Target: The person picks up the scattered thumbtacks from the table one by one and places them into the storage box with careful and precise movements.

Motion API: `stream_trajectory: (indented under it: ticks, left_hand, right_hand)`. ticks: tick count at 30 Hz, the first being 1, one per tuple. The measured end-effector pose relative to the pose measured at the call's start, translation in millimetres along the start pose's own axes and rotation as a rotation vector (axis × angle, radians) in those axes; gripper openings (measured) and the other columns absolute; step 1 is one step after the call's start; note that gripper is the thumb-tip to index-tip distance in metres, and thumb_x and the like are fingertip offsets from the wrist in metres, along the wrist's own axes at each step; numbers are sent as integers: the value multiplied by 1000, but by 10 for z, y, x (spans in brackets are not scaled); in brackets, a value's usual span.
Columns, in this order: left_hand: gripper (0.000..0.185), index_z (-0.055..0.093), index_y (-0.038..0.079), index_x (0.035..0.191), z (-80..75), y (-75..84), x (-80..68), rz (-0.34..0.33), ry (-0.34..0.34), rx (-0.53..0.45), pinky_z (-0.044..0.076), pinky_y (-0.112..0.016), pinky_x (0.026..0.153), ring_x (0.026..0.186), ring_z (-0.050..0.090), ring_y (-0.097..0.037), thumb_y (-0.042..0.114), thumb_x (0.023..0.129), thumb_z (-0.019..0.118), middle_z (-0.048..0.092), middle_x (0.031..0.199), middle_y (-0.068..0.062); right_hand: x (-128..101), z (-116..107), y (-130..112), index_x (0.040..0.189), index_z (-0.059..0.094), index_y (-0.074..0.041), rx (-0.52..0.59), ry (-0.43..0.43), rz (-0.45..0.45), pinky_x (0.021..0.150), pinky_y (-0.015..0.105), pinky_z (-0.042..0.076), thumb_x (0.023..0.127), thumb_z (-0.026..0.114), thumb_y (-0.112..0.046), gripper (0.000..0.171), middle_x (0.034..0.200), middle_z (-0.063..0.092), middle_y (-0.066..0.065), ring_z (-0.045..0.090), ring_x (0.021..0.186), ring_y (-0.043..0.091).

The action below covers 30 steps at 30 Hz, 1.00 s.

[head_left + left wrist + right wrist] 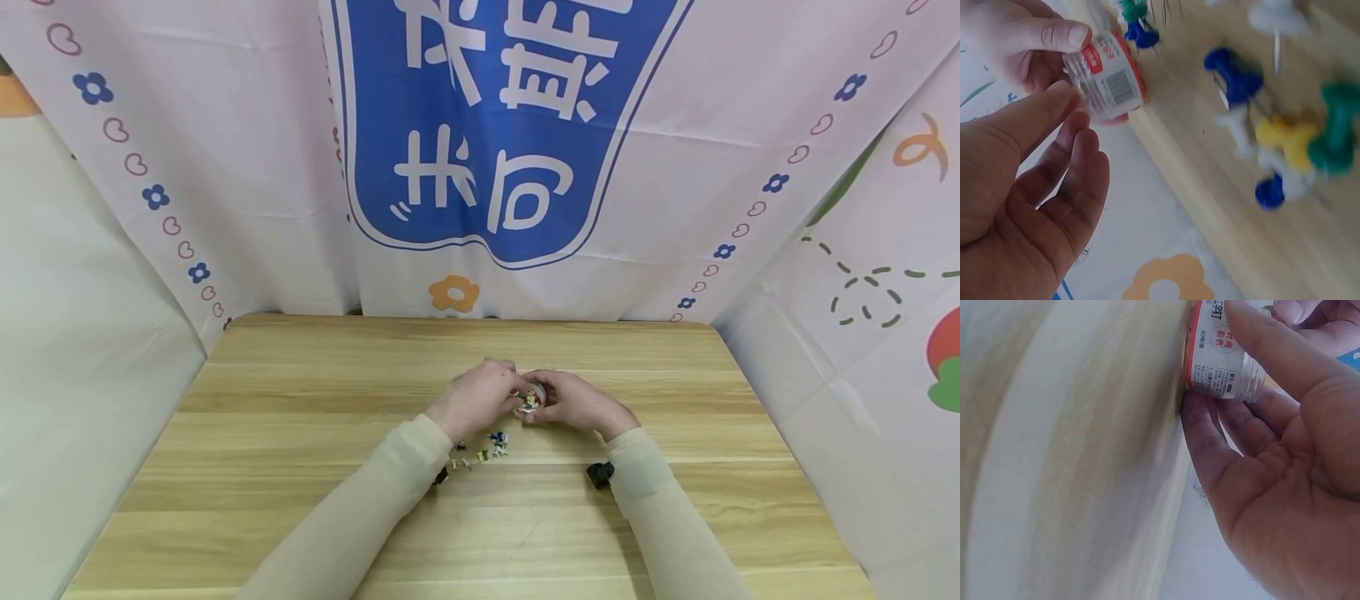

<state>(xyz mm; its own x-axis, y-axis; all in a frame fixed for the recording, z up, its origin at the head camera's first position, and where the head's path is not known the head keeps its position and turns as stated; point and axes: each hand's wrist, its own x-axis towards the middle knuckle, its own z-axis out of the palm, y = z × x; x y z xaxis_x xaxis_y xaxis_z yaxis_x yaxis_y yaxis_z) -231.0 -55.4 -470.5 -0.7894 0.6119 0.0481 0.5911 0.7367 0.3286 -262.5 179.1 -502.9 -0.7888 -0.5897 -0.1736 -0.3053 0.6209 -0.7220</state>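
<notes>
Both hands meet over the middle of the wooden table [300, 500], a little toward its far edge, around a small clear plastic pushpin jar [532, 398] with a red-and-white label and a barcode. The right hand [573, 404] has the jar: its thumb lies across the labelled side and the other fingers curl round beneath, so the grip is closed on the jar, which rests low against the tabletop. From the right wrist the jar [1222, 353] shows with its base touching the wood and its clear mouth pointing away from the table.

The left hand [480, 400] sits just beside it on the person's left. From the left wrist that hand [1029, 206] is relaxed, its fingers [1079, 169] only gently bent and apart, the thumb reaching up close to the jar [1107, 78]; whether it actually touches the plastic I cannot tell. It grips nothing.

Loose pushpins [480, 450] lie scattered on the table just on the near side of the hands, under the left wrist: blue, green, yellow and white ones, close together, some touching [1285, 134]. More coloured pins show inside the jar.

A small black object [598, 473] sits by the right forearm. Behind the table hangs a white cloth backdrop [510, 125] printed with a blue emblem.
</notes>
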Motion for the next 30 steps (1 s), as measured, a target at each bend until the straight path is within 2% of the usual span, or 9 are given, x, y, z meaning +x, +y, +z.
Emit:
stream_trajectory:
  ticks: [2, 4, 7, 10, 14, 19, 24, 26, 30]
  left_hand:
    - [26, 86, 15, 137, -33, -18, -28, -12, -9, -5, 70, -42, 109, 124, 81, -28, 19, 112, 83, 83, 135, -9]
    - [32, 84, 15, 143, -64, -40, -57, -11, -14, -15, 69, -45, 111, 128, 81, -30, 19, 112, 83, 83, 139, -10]
    - [33, 83, 14, 144, -104, -70, -104, 6, -28, -3, 70, -42, 107, 120, 81, -27, 19, 111, 83, 83, 136, -9]
    - [27, 85, 13, 137, -140, -90, -148, 31, -45, 24, 70, -38, 99, 109, 80, -21, 17, 110, 85, 83, 127, -7]
    - [21, 86, 13, 127, -172, -110, -203, 68, -77, 52, 70, -36, 94, 102, 79, -20, 13, 106, 88, 83, 119, -6]
    - [20, 87, 15, 126, -187, -143, -292, 113, -118, 112, 70, -34, 97, 106, 80, -17, 13, 106, 89, 84, 119, -2]
    - [10, 87, 16, 115, -210, -177, -382, 109, -180, 147, 67, -29, 90, 97, 76, -13, 13, 106, 89, 82, 111, 2]
    - [9, 87, 15, 109, -220, -196, -413, 108, -202, 147, 66, -26, 86, 92, 73, -11, 7, 105, 88, 82, 107, 2]
    - [20, 85, 14, 99, -248, -235, -467, 114, -249, 138, 61, -25, 80, 84, 66, -9, -6, 99, 84, 81, 100, 1]
  right_hand:
    - [1, 2, -1, 160, 69, -10, -1, 2, 1, 93, 35, 52, 103, 94, -22, 63, 123, 76, 8, 62, 104, 18]
    - [2, 6, -1, 160, 69, -10, -3, 6, 2, 101, 38, 55, 102, 94, -23, 64, 131, 78, 8, 65, 110, 18]
    - [3, 13, -4, 158, 70, -10, 3, 8, 4, 114, 47, 58, 102, 95, -22, 63, 143, 79, 10, 70, 122, 21]
    - [12, 22, -3, 157, 71, -10, 14, 6, -1, 123, 55, 58, 102, 94, -19, 60, 148, 78, 12, 72, 131, 25]
    - [21, 26, 6, 156, 71, -10, 19, 4, -1, 126, 58, 57, 102, 93, -17, 58, 150, 78, 14, 73, 134, 28]
    - [24, 25, 9, 158, 69, -9, 4, 6, 6, 127, 59, 57, 103, 93, -17, 60, 152, 76, 15, 72, 138, 30]
    - [24, 23, 3, 160, 68, -8, 16, 8, 15, 127, 59, 56, 103, 93, -17, 63, 153, 76, 16, 72, 138, 31]
    - [23, 22, 0, 160, 68, -8, 19, 9, 17, 127, 58, 56, 103, 93, -17, 63, 153, 76, 16, 72, 138, 31]
    - [20, 24, -3, 160, 68, -8, 16, 9, 22, 127, 58, 56, 103, 93, -17, 64, 154, 76, 16, 71, 139, 30]
